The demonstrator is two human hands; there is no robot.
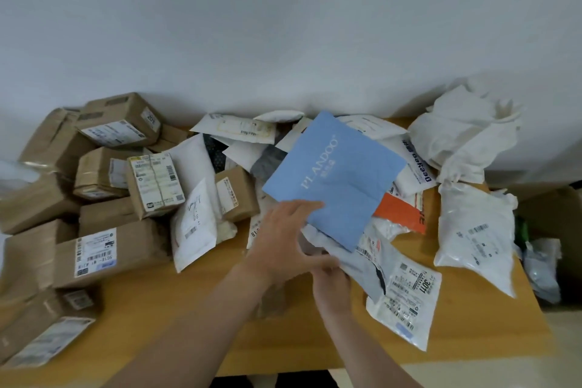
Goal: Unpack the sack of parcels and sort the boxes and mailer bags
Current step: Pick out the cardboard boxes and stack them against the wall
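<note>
Brown boxes (104,173) sit piled left, mailer bags (472,230) heaped right, blue mailer (340,173) uppermost.

The left hand (283,239) and right hand (330,285) are bare, as are both forearms, uncovered all the way to the view's lower edge.

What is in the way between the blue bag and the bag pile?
Nothing I can see. The left hand holds the blue bag up in front of the mailer pile; the right hand holds a grey bag below it.

Wooden table (472,334) (yellowish top) before a pale wall (283,25)
</note>
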